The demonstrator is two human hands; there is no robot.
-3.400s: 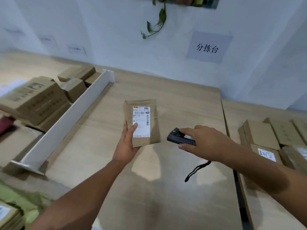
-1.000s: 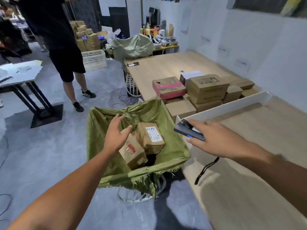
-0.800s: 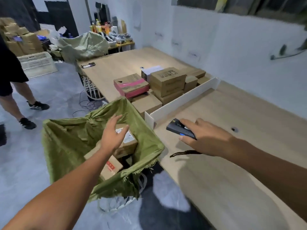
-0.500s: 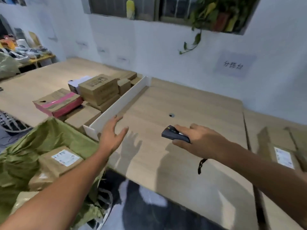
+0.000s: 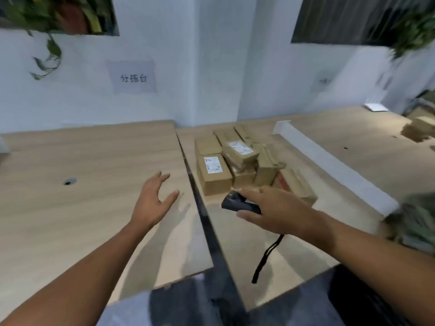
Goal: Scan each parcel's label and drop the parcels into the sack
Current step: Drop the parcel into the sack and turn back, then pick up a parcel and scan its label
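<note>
A wooden bench [image 5: 82,161] with a dark gap [image 5: 204,220] stands under a white wall [image 5: 211,67]. Brown parcels [image 5: 214,172] sit right of the gap. The left hand [image 5: 153,203], fingers wide, hovers left of it. The right hand [image 5: 280,212] holds a scanner [image 5: 233,204] right of it.

I see brown parcels [image 5: 240,156] heaped at one o'clock, two with white labels up, and the black scanner [image 5: 231,203] held just before them in the right hand [image 5: 280,211], strap dangling.

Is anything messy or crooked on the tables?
Yes. The parcels on the right table are jumbled: one labelled box lies tilted across others, and a second box leans on end. Nothing looks torn or spilled.
</note>
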